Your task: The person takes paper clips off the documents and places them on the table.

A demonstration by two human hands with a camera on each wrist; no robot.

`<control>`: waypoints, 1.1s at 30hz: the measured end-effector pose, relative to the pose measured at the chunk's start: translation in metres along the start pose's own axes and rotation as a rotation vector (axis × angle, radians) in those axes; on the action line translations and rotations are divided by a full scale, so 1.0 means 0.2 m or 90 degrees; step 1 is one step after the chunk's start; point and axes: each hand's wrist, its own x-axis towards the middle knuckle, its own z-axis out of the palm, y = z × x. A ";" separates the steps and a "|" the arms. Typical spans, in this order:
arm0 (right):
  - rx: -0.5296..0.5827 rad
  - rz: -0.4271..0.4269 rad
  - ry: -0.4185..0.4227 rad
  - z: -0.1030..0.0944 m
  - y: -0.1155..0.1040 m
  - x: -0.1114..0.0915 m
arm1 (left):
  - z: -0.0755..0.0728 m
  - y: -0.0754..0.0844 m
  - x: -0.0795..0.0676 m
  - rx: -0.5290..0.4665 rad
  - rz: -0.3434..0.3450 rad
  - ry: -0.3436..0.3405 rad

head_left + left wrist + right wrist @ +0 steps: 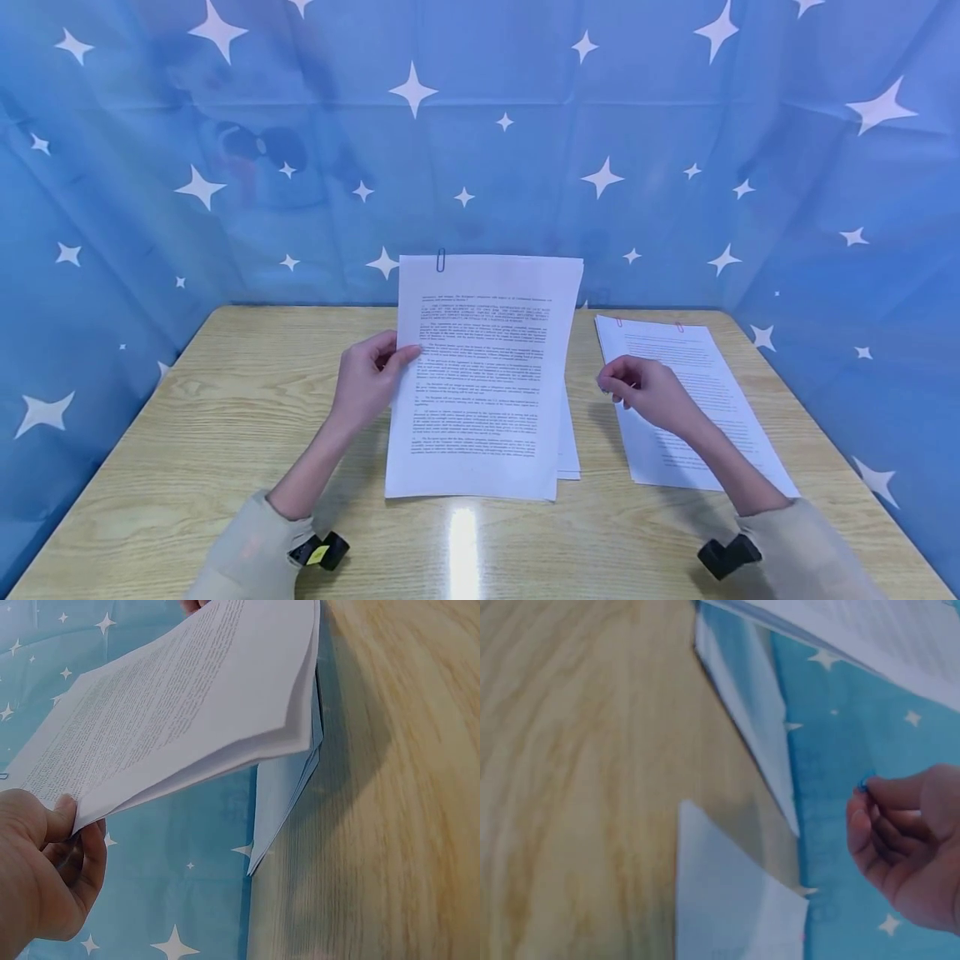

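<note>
My left hand point(367, 379) grips the left edge of a few printed sheets point(480, 375), thumb in front and fingers behind. They are raised off the table, tilted toward me, and their lower edges fan slightly apart in the left wrist view. A dark blue paper clip point(441, 260) sits on their top edge, left of the middle. To the right of these sheets, my right hand point(652, 396) pinches a small blue paper clip point(866, 781) between thumb and forefinger. In the head view it hovers over the left part of another printed stack point(693, 392).
Behind the raised sheets, more white paper point(570, 450) lies on the wooden table point(180, 467). Two red paper clips, one at the left point(618, 322) and one farther right point(680, 327), hold the right stack's top edge. A blue starred curtain point(480, 150) hangs behind the table.
</note>
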 end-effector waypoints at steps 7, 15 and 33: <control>-0.013 0.009 -0.071 0.04 0.03 0.01 | 0.00 -0.01 0.00 -0.005 0.001 -0.001; -0.008 -0.010 -0.137 0.11 0.07 0.01 | 0.01 -0.02 0.01 -0.009 -0.002 0.006; -0.077 -0.030 -0.135 0.16 0.04 0.02 | 0.00 -0.01 0.00 -0.001 -0.006 0.008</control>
